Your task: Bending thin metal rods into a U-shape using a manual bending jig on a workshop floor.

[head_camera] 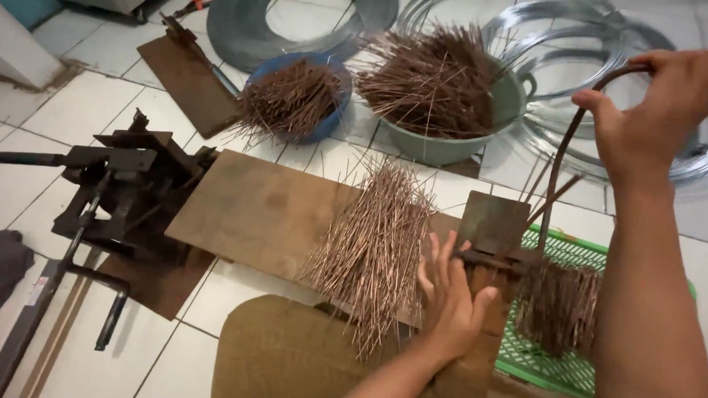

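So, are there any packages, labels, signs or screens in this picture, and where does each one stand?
None: no package, label, sign or screen is in view.
The only containers are unmarked:
Blue bowl, on the floor at top centre, round, full of thin copper-coloured rods.
Grey-green basin, right of it, round, also full of rods.
Green basket, lower right, plastic mesh, holding bent rods.

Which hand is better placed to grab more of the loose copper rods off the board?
Left hand, likely: it lies beside the rod pile, while the right hand grips the raised lever handle.
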